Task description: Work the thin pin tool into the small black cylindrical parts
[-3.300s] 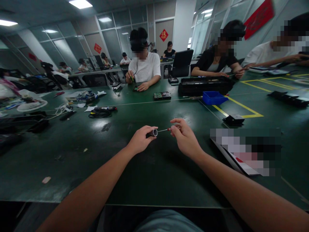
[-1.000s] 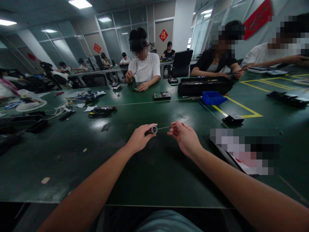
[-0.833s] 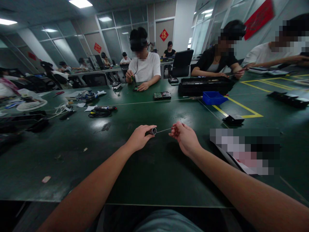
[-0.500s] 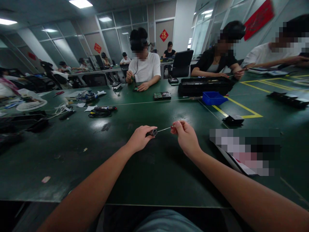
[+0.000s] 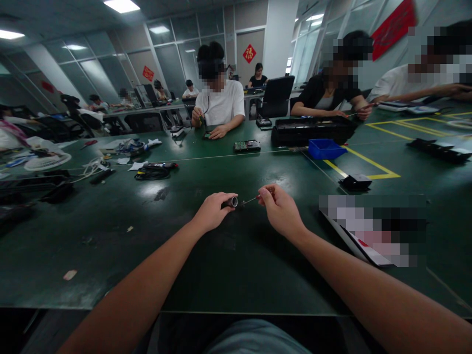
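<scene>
My left hand point(image 5: 213, 210) is closed around a short dark tube point(image 5: 233, 201), whose round open end with a bright rim faces right. Most of the tube is hidden by the fingers. A thin screwdriver point(image 5: 251, 199) with a metal shaft and a reddish handle is pinched in my right hand point(image 5: 278, 204), its shaft pointing left at the tube. Beside the tube's mouth, at the tip of the shaft, is a small dark piece point(image 5: 242, 203), too small to name. Both hands are just above the green table point(image 5: 236, 275).
On the right lies a partly blurred-out flat packet point(image 5: 354, 241). Farther off are a small black part point(image 5: 356, 182), a blue tray point(image 5: 326, 148), a circuit board part point(image 5: 247, 145) and a coiled black cable point(image 5: 157, 171). Co-workers sit across the table, one in a white shirt point(image 5: 228, 101).
My right hand has shifted slightly left. The shaft's tip, which was at the tube's mouth, is now just outside it with a small dark piece at it. The tube's opening looks hollower.
</scene>
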A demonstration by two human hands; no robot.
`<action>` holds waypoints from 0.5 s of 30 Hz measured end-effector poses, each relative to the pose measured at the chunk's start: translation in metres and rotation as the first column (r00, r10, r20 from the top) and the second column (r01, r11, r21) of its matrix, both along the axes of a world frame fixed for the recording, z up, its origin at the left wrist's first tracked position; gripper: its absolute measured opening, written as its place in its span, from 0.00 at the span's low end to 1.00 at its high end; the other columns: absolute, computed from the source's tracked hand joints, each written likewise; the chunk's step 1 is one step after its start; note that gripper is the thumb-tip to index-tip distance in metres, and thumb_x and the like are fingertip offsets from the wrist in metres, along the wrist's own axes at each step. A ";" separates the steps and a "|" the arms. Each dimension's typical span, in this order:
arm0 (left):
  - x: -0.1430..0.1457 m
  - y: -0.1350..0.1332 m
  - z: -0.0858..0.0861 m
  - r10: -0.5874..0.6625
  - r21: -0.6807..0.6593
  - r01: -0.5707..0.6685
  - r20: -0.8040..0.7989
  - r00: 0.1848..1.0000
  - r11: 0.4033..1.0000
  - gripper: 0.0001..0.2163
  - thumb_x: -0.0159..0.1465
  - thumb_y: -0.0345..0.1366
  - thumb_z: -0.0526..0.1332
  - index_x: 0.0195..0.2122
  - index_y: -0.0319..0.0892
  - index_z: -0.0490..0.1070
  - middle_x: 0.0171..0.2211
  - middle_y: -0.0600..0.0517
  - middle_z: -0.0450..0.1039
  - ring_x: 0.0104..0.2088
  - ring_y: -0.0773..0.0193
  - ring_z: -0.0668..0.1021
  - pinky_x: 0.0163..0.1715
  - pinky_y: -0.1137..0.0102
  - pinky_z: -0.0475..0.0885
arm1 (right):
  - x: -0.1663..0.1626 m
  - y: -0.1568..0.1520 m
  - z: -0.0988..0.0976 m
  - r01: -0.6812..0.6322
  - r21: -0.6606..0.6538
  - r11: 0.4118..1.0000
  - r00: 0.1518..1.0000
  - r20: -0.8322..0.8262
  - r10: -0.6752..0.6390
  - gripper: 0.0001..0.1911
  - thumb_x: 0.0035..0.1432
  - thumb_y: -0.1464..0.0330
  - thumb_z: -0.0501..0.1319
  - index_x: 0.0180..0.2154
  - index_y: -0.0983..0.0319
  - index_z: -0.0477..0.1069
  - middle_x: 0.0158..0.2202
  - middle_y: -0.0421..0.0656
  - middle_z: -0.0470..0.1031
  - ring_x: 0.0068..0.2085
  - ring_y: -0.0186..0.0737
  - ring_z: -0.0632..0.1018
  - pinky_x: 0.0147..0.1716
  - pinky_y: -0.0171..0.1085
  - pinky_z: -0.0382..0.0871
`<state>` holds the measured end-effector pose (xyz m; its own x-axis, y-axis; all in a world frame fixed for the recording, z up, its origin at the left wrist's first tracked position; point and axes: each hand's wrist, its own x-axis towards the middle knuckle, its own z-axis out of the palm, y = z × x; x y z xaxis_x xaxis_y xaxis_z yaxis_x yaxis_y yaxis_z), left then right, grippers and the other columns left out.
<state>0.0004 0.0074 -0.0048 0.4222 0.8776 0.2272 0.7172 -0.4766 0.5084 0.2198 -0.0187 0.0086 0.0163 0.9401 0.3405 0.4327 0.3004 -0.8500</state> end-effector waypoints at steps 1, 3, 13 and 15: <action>0.000 0.000 0.001 0.012 -0.012 -0.012 0.009 1.000 1.000 0.18 0.64 0.32 0.63 0.56 0.46 0.72 0.48 0.48 0.76 0.49 0.55 0.75 0.54 0.58 0.68 | 0.000 0.000 0.000 0.000 -0.002 1.000 1.000 -0.001 0.000 0.12 0.67 0.59 0.53 0.36 0.58 0.70 0.30 0.42 0.77 0.33 0.42 0.77 0.35 0.41 0.66; 0.000 0.000 0.001 0.035 -0.033 -0.034 0.042 0.999 0.999 0.18 0.64 0.31 0.63 0.55 0.46 0.72 0.48 0.48 0.75 0.49 0.55 0.75 0.54 0.58 0.68 | 0.000 0.000 0.000 -0.002 -0.002 1.000 1.000 -0.006 0.002 0.12 0.67 0.59 0.54 0.35 0.58 0.70 0.30 0.42 0.77 0.32 0.43 0.76 0.34 0.41 0.65; 0.003 -0.004 0.007 0.162 -0.047 -0.155 0.227 0.960 0.987 0.19 0.67 0.33 0.58 0.59 0.43 0.63 0.55 0.45 0.69 0.53 0.56 0.73 0.56 0.59 0.68 | 0.001 -0.006 0.005 0.078 0.114 0.990 0.985 -0.159 -0.059 0.13 0.68 0.57 0.53 0.41 0.58 0.70 0.35 0.43 0.77 0.37 0.43 0.78 0.40 0.43 0.68; 0.006 -0.007 0.011 0.185 -0.061 -0.176 0.215 0.959 0.982 0.18 0.68 0.38 0.58 0.58 0.43 0.63 0.51 0.45 0.71 0.49 0.57 0.75 0.51 0.60 0.71 | 0.001 -0.009 0.008 0.084 0.139 0.987 0.982 -0.181 -0.058 0.12 0.69 0.58 0.53 0.42 0.57 0.70 0.36 0.43 0.77 0.38 0.43 0.78 0.40 0.43 0.69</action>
